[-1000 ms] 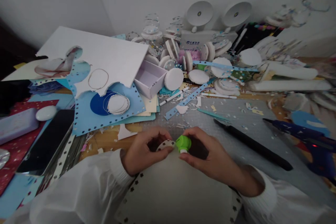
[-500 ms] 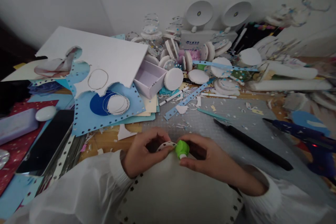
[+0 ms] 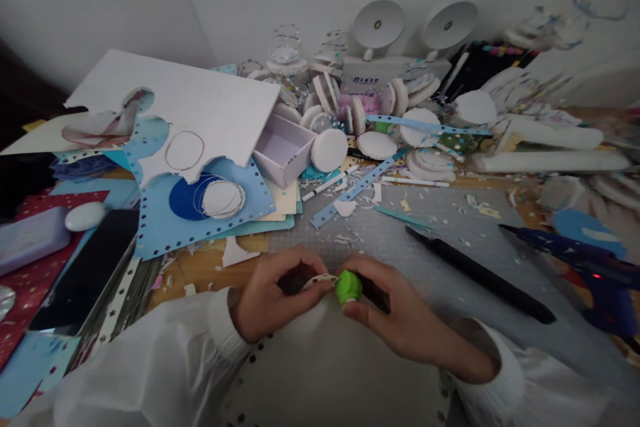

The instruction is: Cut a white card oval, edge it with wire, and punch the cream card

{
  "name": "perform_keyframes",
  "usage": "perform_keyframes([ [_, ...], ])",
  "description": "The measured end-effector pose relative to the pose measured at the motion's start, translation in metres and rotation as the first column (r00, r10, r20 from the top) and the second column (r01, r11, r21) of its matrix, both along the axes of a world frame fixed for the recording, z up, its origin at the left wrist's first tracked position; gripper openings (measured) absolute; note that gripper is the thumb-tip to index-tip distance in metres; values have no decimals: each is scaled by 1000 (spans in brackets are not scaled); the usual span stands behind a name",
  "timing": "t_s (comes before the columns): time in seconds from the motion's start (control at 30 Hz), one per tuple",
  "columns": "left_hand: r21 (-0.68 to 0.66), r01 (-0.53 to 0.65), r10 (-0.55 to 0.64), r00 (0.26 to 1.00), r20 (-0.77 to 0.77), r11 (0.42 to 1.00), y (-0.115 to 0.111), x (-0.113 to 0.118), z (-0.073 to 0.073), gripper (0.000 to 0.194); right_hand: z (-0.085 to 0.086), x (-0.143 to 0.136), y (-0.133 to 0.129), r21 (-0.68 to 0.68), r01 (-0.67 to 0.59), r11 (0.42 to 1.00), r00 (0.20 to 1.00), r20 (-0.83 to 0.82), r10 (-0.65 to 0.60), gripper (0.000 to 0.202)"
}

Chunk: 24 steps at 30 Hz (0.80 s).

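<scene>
A loose, creased white left sleeve [image 3: 140, 360] and right sleeve [image 3: 555, 387] are worn, each gathered into a ribbed cuff [image 3: 223, 322]; beyond the cuffs, the left hand [image 3: 273, 293] and right hand [image 3: 400, 310] are uncovered.

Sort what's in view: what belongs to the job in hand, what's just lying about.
Seemingly in the job:
pale sheet with star-like marks, pinched by the left hand
green punch-like tool, in the right hand

Apparently lying about:
glue gun
black-handled tool
black phone
open lilac box

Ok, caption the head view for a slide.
Left hand holding punched paper, right hand gripping a green punch, blue glue gun at far right.
</scene>
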<state>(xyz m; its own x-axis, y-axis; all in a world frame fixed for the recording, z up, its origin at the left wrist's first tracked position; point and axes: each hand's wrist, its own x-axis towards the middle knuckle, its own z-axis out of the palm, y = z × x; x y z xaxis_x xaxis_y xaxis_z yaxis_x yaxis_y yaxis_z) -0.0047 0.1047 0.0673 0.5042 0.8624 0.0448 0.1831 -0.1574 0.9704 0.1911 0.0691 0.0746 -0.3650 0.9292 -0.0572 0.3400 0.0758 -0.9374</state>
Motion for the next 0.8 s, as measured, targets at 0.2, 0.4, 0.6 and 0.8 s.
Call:
perform_keyframes([
  [0.2,-24,203,-203,979,-16,979,6,-3,4,39,3,-1,-4,88,-42,995,999,-23,44,13],
  [0.4,162,374,-307,893,-330,913,6,2,8,39,-1,-6,-6,155,-64,986,998,10,63,12],
  [0.6,172,404,-355,899,-257,898,6,2,6,31,-6,-8,-5,201,-84,976,996,47,76,12],
  [0.8,185,370,-326,917,-232,910,5,3,1,29,-9,-9,-6,238,-69,969,995,92,49,17],
])
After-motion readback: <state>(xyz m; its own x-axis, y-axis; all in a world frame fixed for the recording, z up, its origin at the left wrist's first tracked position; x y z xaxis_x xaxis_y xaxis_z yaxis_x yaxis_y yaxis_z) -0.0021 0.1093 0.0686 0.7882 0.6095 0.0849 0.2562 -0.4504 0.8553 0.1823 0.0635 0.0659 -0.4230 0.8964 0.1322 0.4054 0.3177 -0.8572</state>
